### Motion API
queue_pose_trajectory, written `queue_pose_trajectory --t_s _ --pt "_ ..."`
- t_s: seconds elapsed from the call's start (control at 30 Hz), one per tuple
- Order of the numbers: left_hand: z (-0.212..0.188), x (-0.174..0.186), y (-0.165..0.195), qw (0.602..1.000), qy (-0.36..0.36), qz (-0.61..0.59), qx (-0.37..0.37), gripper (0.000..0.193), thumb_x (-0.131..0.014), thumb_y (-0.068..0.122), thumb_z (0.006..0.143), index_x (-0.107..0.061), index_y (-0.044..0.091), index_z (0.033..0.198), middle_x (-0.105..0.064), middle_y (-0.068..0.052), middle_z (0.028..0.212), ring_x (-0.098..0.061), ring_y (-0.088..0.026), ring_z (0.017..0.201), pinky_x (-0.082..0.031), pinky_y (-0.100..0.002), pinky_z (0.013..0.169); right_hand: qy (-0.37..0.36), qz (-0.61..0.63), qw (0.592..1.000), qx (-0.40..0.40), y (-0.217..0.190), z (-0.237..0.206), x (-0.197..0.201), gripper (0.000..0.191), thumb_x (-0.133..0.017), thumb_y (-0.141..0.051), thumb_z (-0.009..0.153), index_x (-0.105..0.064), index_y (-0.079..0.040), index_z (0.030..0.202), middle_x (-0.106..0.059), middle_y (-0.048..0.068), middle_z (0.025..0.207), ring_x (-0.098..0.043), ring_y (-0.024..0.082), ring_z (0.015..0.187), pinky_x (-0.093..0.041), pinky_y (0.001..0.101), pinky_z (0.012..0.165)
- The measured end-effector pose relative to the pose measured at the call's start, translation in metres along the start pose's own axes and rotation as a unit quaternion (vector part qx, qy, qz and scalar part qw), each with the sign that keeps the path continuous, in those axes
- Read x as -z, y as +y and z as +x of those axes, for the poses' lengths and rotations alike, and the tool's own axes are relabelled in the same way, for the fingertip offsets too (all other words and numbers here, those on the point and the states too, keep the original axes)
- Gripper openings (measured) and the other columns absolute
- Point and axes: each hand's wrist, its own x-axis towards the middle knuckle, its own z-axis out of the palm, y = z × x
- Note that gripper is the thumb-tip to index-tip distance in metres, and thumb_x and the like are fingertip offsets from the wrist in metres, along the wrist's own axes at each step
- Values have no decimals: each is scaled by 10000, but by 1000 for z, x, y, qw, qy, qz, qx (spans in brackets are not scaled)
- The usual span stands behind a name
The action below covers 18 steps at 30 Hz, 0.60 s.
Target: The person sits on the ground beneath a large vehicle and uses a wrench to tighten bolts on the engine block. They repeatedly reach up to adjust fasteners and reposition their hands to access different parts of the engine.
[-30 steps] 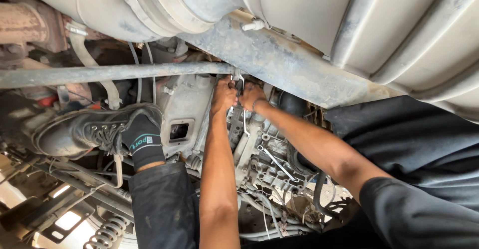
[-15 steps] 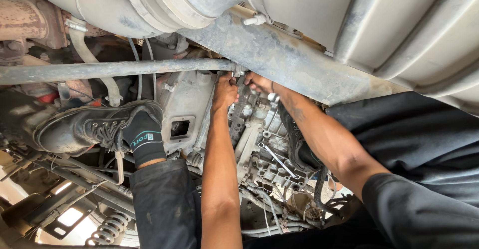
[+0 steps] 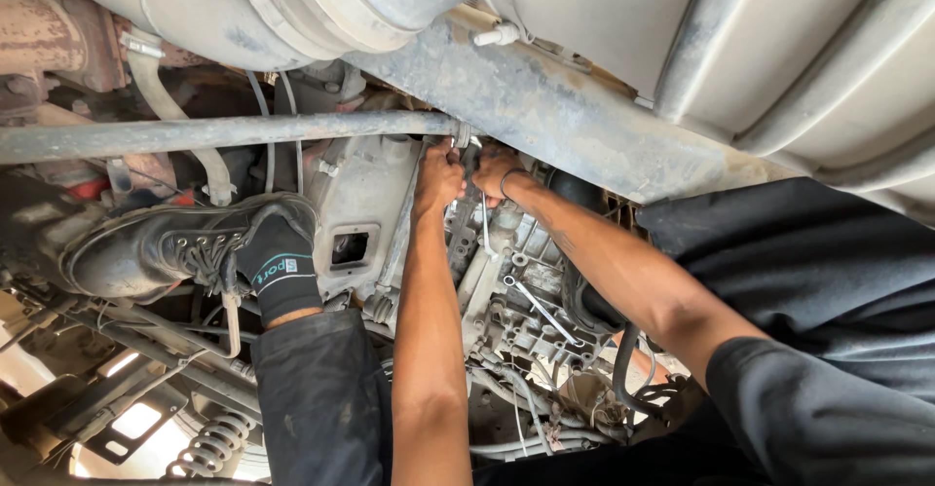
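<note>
I look up at the underside of a vehicle. My left hand (image 3: 438, 179) reaches straight up to the top of the grey gearbox housing (image 3: 355, 199) and is closed around a small silver wrench (image 3: 462, 139) just under the crossbar (image 3: 214, 133). My right hand (image 3: 497, 168) comes in from the right, right beside the left hand. Its fingers are curled on a thin silver spanner (image 3: 484, 225) whose shank hangs down below it. The fitting the tools sit on is hidden by the hands.
A leg in dark trousers with a black boot (image 3: 156, 243) and black sock is braced against the gearbox at left. Another spanner (image 3: 538, 308) lies on the gearbox among hoses and cables. A large metal tank (image 3: 740, 48) and frame rail (image 3: 565, 121) run overhead. A coil spring (image 3: 209, 444) shows at lower left.
My right hand has shifted slightly up and to the right at the same spot. The left hand stays on the wrench, and the view has moved a little.
</note>
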Motion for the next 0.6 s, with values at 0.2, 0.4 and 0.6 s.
queue_pose_trajectory --t_s 0.2,0.4,0.6 --pt "0 2 4 1000 7 -14 -20 434 -487 141 1028 -522 39 1449 -702 -93 921 -618 -158 537 -538 -313 458 -30 38 999 14 -3 -6 8 255 -489 -123 984 -646 72 938 -719 101 685 -706 179 521 -585 289 440" --pt "-3 2 6 1000 -3 -12 11 429 -488 167 1055 -521 54 1468 -669 -123 825 -597 -145 537 -534 -297 470 -78 255 964 -15 4 11 40 234 -538 -225 973 -635 -12 982 -643 75 694 -602 192 576 -522 326 494" --pt "5 1 -3 999 7 -53 -5 448 -489 109 1003 -501 51 1447 -656 32 942 -598 -129 525 -539 -312 442 -9 198 979 39 17 14 20 270 -606 -302 946 -622 -54 1053 -598 90 750 -589 237 678 -537 378 591"
